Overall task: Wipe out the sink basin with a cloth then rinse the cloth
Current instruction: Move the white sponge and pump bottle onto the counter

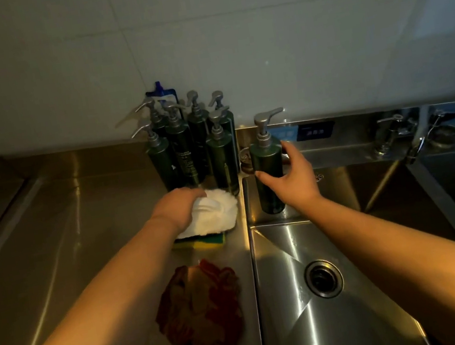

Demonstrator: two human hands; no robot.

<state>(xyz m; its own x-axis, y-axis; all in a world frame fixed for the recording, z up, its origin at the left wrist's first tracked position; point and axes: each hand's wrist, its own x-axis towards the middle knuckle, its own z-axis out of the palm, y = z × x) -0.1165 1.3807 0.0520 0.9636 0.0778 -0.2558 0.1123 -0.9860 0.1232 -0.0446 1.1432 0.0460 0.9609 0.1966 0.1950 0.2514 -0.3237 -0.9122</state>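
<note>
Head view: steel counter [79, 227] on the left, sink basin [291, 327] on the right, dim light.
Task item: cloth [221, 212], white and bunched, lies on a yellow-green sponge [202, 243] on the counter, just beside the basin's left rim; not in the basin.
Left arm: forearm reaches straight forward over the counter; left hand [181, 210] sits on top of the cloth, fingers curled down into it, gripping.
Right arm: reaches over the basin; right hand [297, 181] has thumb and fingers wrapped round a dark green pump bottle [267, 165], held upright at the basin's back left corner. Whether its base rests on anything cannot be told.
Reason (judged): bottle held either to clear it from the basin or to dose soap; cloth gripped ready to carry across.
Stage (judged): preparation; wiping not begun.
Nearby: bottle cluster [186, 149] against the wall behind the cloth; red-brown rag [201, 312] nearer the person; drain [323, 278]; taps [393, 129] far right.
</note>
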